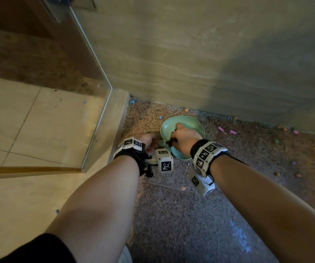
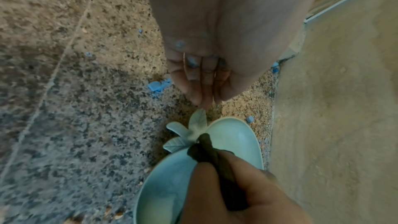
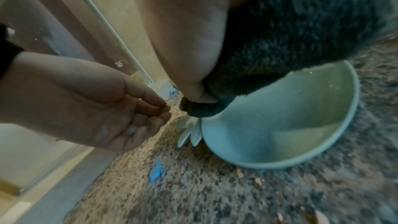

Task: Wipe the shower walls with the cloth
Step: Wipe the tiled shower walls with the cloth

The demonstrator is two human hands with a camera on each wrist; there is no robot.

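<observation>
Cloth squeezed over a green bowl on the shower floor, walls not yet wiped.

I had the right hand (image 1: 183, 139) fisted around the dark cloth (image 2: 217, 157), bunched tight and held directly above the pale green bowl (image 1: 194, 128), probably so any drips fell inside it rather than on the speckled floor (image 1: 191, 215). The left hand (image 3: 120, 117) hovered just beside the bowl's leaf-shaped handle (image 2: 193, 129), fingers loosely curled and holding nothing, likely ready to steady the bowl. I judged this a wetting or wringing step. The shower wall (image 1: 191, 54) rose just behind the bowl, with the glass panel (image 1: 88, 73) on the left side.
</observation>
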